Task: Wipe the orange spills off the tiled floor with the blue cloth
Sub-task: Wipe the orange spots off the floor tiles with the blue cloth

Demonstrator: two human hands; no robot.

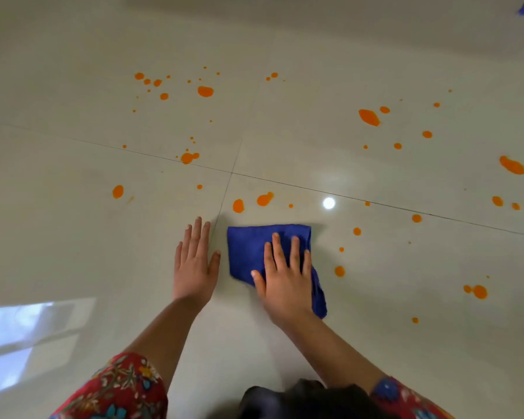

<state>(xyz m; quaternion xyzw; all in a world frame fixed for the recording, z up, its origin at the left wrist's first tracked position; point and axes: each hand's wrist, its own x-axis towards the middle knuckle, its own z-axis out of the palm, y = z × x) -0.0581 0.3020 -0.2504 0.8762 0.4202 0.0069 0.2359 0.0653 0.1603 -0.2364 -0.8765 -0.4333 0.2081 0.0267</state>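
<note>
I press my right hand (285, 276), fingers (278, 252) straight and spread, on the folded blue cloth (248, 249) on the tiled floor (73, 237). The nearest orange spills (238, 206) lie just beyond its far edge. My left hand (194, 267) rests flat alongside.

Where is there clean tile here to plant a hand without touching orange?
Bare: the tile left of the left hand, down to the window reflection, and the strip between the forearms, nearer than the blue cloth. Crowded: orange spills beyond the grout crossing and right of the cloth.
</note>
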